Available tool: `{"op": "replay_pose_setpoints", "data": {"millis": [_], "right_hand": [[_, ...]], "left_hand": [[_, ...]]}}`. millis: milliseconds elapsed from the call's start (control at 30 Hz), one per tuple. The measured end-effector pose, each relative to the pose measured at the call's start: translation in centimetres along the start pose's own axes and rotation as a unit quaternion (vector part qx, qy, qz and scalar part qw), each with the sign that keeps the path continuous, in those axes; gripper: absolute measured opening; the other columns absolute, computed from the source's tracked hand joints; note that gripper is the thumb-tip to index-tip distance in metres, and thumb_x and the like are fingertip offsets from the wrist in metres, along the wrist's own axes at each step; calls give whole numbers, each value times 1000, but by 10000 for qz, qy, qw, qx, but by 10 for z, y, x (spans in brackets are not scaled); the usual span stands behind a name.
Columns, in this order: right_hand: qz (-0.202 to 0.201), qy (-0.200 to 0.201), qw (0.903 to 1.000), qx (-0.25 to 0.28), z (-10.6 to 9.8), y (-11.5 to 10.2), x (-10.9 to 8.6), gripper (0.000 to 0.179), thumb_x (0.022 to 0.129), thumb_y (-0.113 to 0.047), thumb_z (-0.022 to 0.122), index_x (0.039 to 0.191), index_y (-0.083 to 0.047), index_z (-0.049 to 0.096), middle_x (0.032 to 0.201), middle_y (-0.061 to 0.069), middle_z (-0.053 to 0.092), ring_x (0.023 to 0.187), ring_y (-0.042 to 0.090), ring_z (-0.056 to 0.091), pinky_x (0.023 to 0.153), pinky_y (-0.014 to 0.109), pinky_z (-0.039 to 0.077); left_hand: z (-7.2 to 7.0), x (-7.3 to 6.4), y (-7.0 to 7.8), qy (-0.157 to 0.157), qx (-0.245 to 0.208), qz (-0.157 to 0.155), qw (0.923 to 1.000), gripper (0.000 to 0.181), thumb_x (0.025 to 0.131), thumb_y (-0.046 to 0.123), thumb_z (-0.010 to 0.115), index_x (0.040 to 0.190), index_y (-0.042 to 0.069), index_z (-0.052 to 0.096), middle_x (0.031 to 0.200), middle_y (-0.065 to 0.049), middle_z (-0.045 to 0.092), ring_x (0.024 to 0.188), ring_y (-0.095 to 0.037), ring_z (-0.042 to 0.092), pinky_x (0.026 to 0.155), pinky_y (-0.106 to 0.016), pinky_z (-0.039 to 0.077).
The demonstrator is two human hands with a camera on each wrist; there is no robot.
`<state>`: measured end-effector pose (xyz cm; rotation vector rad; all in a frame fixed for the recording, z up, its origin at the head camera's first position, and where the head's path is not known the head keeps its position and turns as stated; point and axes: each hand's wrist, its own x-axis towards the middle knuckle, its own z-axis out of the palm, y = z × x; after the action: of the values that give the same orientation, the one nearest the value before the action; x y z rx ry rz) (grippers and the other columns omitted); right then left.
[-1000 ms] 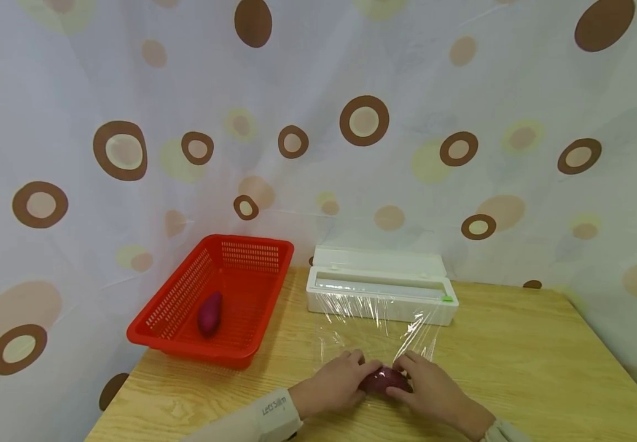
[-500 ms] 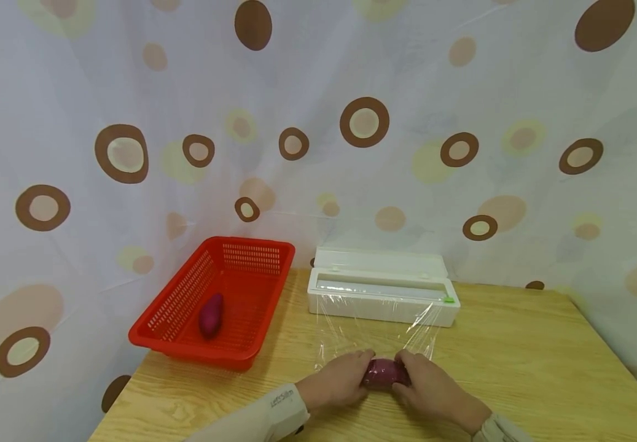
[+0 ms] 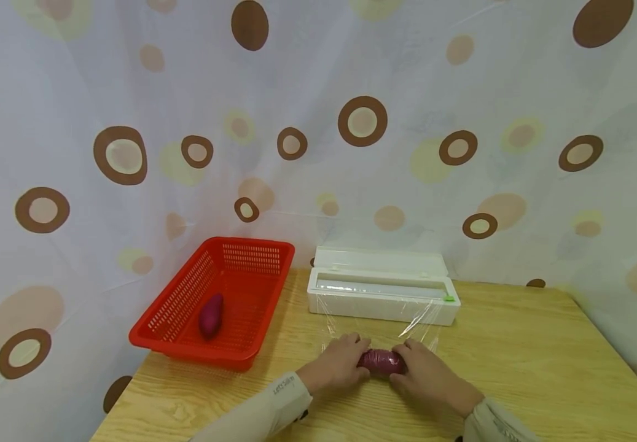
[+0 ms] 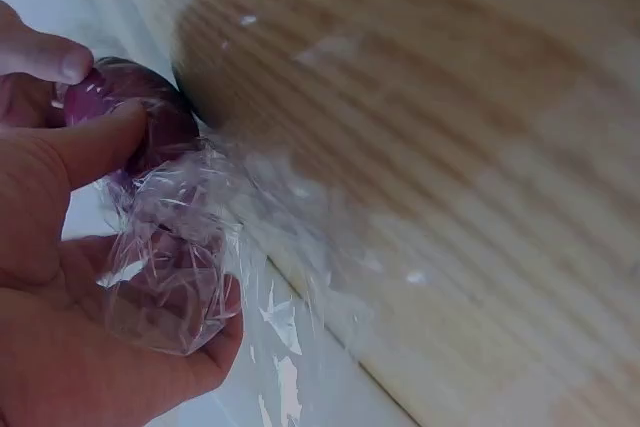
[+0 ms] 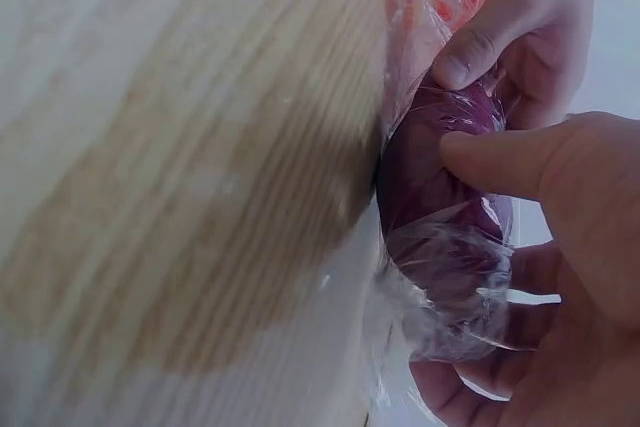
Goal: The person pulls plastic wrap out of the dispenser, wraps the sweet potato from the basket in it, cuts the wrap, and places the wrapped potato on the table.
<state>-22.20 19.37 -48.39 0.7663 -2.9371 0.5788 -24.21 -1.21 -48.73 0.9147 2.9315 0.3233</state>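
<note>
A purple sweet potato [image 3: 382, 362] with cling film around it lies on the table between both hands. My left hand [image 3: 340, 363] grips its left end, with the thumb on the near side and fingers over the far side. At the right end my right hand [image 3: 427, 376] holds it the same way. Clear film [image 3: 419, 320] stretches from the sweet potato back to the white dispenser box [image 3: 384, 309], whose lid stands up. In the left wrist view, crumpled film [image 4: 185, 277] sticks out past the sweet potato [image 4: 150, 112] over the fingers. Loose film [image 5: 455, 297] also bunches at the right end.
A red plastic basket [image 3: 196, 351] stands on the table at the left, with another purple sweet potato [image 3: 211, 315] in it. A green slider [image 3: 449, 298] sits on the box's right end. Behind the wooden table [image 3: 539, 368] hangs a patterned curtain [image 3: 318, 184].
Both hands have moved forward toward the box with the sweet potato, turning it along the table. The film between it and the box has become shorter.
</note>
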Motion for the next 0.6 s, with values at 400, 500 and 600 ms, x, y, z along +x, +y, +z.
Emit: {"op": "replay_pose_setpoints", "data": {"millis": [400,500,600], "right_hand": [[465,71,9987,181,1,11,17,31,89,-21,65,110,1,61,94,8,58,84,19,57,75,39,49],[417,100,9991,44,0,15,19,32,91,-22,62,112,3,62,91,6,52,79,15,51,71,36,48],[354,128,9993,18,-1,17,22,33,93,-21,61,113,5,61,91,8,52,79,16,51,70,37,47]], "left_hand": [[10,11,-4,696,1186,85,9905,33,89,35,62,115,15,60,109,0,51,104,-16,47,89,-34,40],[11,15,-5,840,1412,163,9863,36,85,37,66,114,15,62,104,0,49,99,-15,46,85,-33,39],[11,19,-7,904,1493,177,9845,41,84,40,68,116,15,61,104,1,54,100,-16,50,86,-34,39]]}}
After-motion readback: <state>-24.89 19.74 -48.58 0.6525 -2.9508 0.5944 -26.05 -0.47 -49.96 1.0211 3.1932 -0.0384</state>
